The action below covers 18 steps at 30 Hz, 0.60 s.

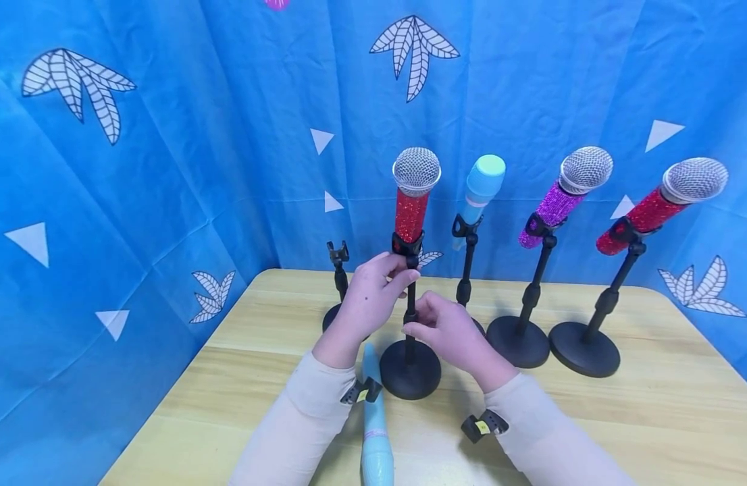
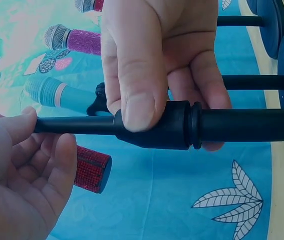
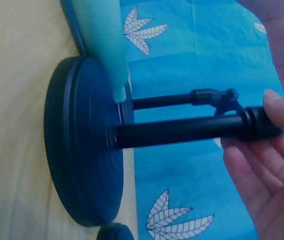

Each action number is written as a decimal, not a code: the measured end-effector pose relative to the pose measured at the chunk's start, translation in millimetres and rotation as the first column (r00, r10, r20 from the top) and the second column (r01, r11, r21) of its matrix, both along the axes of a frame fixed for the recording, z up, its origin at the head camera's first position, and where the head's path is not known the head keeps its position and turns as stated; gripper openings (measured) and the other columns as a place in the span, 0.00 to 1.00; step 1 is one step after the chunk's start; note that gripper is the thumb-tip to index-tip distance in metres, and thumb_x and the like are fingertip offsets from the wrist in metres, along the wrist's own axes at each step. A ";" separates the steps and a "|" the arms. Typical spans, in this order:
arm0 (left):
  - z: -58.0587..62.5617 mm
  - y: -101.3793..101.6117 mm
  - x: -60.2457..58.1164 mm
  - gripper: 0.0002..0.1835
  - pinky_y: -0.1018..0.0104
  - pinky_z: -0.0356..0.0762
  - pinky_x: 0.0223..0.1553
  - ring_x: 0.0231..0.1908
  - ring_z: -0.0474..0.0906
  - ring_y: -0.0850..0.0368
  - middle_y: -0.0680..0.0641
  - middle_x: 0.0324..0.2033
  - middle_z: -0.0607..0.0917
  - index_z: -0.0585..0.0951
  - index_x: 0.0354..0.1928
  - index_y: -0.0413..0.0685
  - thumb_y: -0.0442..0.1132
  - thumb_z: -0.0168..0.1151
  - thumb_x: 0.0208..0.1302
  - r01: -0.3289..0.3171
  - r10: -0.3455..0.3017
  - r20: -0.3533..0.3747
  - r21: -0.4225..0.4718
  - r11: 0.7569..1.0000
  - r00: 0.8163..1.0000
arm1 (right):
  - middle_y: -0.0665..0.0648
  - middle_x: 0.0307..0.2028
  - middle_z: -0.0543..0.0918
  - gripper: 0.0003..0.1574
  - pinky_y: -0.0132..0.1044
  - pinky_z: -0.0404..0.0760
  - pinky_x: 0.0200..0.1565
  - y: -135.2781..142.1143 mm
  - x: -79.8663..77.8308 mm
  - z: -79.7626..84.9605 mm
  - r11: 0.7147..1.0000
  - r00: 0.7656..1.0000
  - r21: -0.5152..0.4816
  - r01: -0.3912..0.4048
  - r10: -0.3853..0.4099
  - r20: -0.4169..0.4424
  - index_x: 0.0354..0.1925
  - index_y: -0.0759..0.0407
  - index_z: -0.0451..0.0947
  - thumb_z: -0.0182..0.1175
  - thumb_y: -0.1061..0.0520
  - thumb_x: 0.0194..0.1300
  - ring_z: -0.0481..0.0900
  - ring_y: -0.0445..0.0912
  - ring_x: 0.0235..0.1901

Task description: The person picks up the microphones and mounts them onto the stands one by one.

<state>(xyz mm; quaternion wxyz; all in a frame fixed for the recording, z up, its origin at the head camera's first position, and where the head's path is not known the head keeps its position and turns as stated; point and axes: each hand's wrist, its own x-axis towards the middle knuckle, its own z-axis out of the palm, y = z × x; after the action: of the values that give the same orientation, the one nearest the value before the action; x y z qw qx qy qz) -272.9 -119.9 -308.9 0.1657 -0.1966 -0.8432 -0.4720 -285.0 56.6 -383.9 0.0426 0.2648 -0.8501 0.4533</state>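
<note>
A black desktop microphone stand [image 1: 410,368] stands upright with a red glitter microphone [image 1: 412,212] in its clip, silver mesh head upward. My left hand [image 1: 373,290] pinches the thin upper pole just below the clip. Lower down, my right hand [image 1: 455,331] grips the thicker collar of the pole, its thumb [image 2: 140,110] lying along the collar in the left wrist view. In the right wrist view the round base [image 3: 86,140] rests on the table below that grip. A light blue microphone [image 1: 376,432] lies on the table beside my left forearm.
To the right, stands hold a light blue microphone [image 1: 485,179], a purple glitter one [image 1: 554,202] and another red one [image 1: 650,209]. A stand with a bare clip [image 1: 339,253] is behind my left hand. Blue patterned cloth [image 1: 276,135] hangs behind the wooden table [image 1: 227,378].
</note>
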 end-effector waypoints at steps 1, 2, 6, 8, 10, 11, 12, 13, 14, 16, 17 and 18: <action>0.1 0.0 0.1 0.06 0.62 0.83 0.37 0.32 0.83 0.59 0.54 0.34 0.81 0.84 0.40 0.49 0.43 0.63 0.72 -0.001 0.001 0.001 0.000 1.000 1.000 | 0.44 0.34 0.85 0.16 0.47 0.82 0.44 -0.9 0.0 -0.4 1.000 1.000 0.002 0.013 -0.013 -0.002 0.42 0.50 0.74 0.72 0.50 0.64 0.84 0.39 0.36; 0.3 -0.1 0.4 0.06 0.61 0.82 0.38 0.32 0.83 0.59 0.54 0.35 0.81 0.84 0.40 0.49 0.43 0.63 0.72 -0.004 0.004 0.003 -0.001 1.000 1.000 | 0.45 0.34 0.85 0.17 0.47 0.82 0.44 -1.6 -0.1 -0.7 1.000 1.000 0.007 0.019 -0.019 -0.006 0.43 0.50 0.74 0.72 0.48 0.64 0.84 0.40 0.37; 0.0 -1.0 0.9 0.06 0.60 0.82 0.38 0.34 0.82 0.59 0.54 0.35 0.81 0.84 0.41 0.50 0.44 0.64 0.72 -0.009 0.009 0.007 -0.002 1.000 1.000 | 0.48 0.43 0.85 0.22 0.48 0.83 0.48 -0.9 0.3 0.3 1.000 1.000 -0.018 -0.012 0.012 -0.010 0.52 0.52 0.75 0.70 0.47 0.65 0.84 0.43 0.45; -0.2 -1.3 1.1 0.06 0.59 0.82 0.38 0.35 0.82 0.57 0.54 0.35 0.81 0.84 0.41 0.50 0.44 0.64 0.72 -0.009 0.009 0.013 -0.002 1.000 1.000 | 0.51 0.49 0.85 0.23 0.49 0.82 0.51 0.6 1.0 2.9 0.997 0.998 -0.038 -0.063 0.062 -0.016 0.58 0.53 0.76 0.66 0.50 0.68 0.83 0.45 0.50; -0.1 -1.4 1.1 0.06 0.58 0.81 0.37 0.34 0.83 0.55 0.54 0.35 0.81 0.84 0.41 0.50 0.44 0.63 0.72 -0.007 0.007 0.018 0.000 1.000 1.000 | 0.53 0.53 0.84 0.22 0.50 0.82 0.53 2.4 1.7 5.1 0.993 0.994 -0.044 -0.107 0.105 -0.038 0.61 0.55 0.77 0.62 0.55 0.70 0.83 0.46 0.52; 0.0 -1.3 1.2 0.06 0.58 0.81 0.37 0.34 0.83 0.55 0.54 0.35 0.81 0.84 0.41 0.50 0.44 0.63 0.72 -0.007 0.007 0.019 0.000 1.000 1.000 | 0.53 0.53 0.85 0.20 0.50 0.82 0.53 3.0 2.0 6.1 0.992 0.992 -0.035 -0.119 0.117 -0.055 0.60 0.55 0.79 0.61 0.57 0.71 0.83 0.46 0.52; 0.1 -1.2 1.4 0.06 0.58 0.81 0.37 0.34 0.83 0.55 0.54 0.35 0.81 0.84 0.41 0.50 0.44 0.63 0.72 -0.008 0.008 0.019 -0.002 1.000 1.000 | 0.52 0.53 0.85 0.18 0.50 0.82 0.53 3.6 2.1 6.8 0.992 0.990 -0.024 -0.126 0.124 -0.069 0.58 0.54 0.80 0.60 0.58 0.71 0.84 0.45 0.51; 0.2 -1.2 1.4 0.06 0.58 0.81 0.37 0.33 0.83 0.55 0.54 0.34 0.81 0.84 0.41 0.50 0.44 0.63 0.72 -0.007 0.007 0.016 -0.003 1.000 1.000 | 0.51 0.52 0.85 0.16 0.50 0.81 0.53 4.0 2.1 7.2 0.992 0.989 -0.012 -0.125 0.123 -0.082 0.56 0.53 0.82 0.60 0.59 0.72 0.84 0.44 0.50; 0.4 -1.1 1.5 0.06 0.58 0.81 0.36 0.32 0.83 0.55 0.54 0.34 0.81 0.84 0.40 0.50 0.43 0.63 0.72 -0.007 0.007 0.011 -0.004 1.000 1.000 | 0.50 0.51 0.86 0.14 0.50 0.81 0.53 4.2 2.1 7.5 0.993 0.989 -0.003 -0.117 0.116 -0.091 0.54 0.52 0.83 0.61 0.59 0.72 0.85 0.44 0.49; 0.6 -1.0 1.4 0.06 0.60 0.82 0.37 0.32 0.83 0.57 0.54 0.34 0.81 0.84 0.40 0.50 0.43 0.63 0.72 -0.007 0.007 0.000 -0.005 1.000 1.000 | 0.47 0.47 0.87 0.11 0.50 0.82 0.52 4.1 2.1 7.4 0.997 0.992 0.013 -0.079 0.080 -0.095 0.51 0.49 0.83 0.63 0.58 0.71 0.85 0.42 0.47; 0.7 -1.0 1.4 0.06 0.60 0.82 0.37 0.32 0.82 0.58 0.54 0.34 0.81 0.84 0.40 0.50 0.43 0.63 0.72 -0.006 0.006 -0.003 -0.005 1.000 1.000 | 0.46 0.45 0.87 0.10 0.49 0.82 0.52 3.7 2.3 7.5 0.998 0.994 0.013 -0.059 0.060 -0.087 0.49 0.48 0.83 0.65 0.57 0.70 0.86 0.41 0.46; 0.8 -1.0 1.3 0.06 0.60 0.82 0.37 0.32 0.82 0.58 0.54 0.34 0.81 0.84 0.40 0.50 0.43 0.63 0.72 -0.005 0.005 -0.006 -0.006 1.000 1.000 | 0.45 0.43 0.87 0.10 0.50 0.82 0.51 3.0 2.3 7.2 0.999 0.996 0.010 -0.040 0.040 -0.074 0.48 0.48 0.83 0.67 0.56 0.69 0.86 0.41 0.44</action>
<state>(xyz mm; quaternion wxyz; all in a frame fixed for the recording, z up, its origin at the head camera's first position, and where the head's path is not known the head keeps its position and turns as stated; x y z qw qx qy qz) -271.6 -121.0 -308.1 0.1690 -0.1963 -0.8446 -0.4685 -282.7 59.6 -376.6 0.0639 0.2985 -0.8444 0.4402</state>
